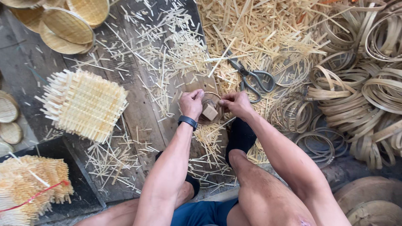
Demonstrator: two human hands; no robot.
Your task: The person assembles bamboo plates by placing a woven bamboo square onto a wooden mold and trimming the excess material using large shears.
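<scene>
Head view | left hand [191,103] pinches bamboo ring [208,97] | right hand [235,103] pinches its opposite rim, above wooden block [210,111]

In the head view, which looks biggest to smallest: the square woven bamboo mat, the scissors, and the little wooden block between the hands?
1. Square woven mat, clearly the largest.
2. Scissors, much smaller.
3. Wooden block, the smallest, sitting between the left hand and right hand.
</scene>
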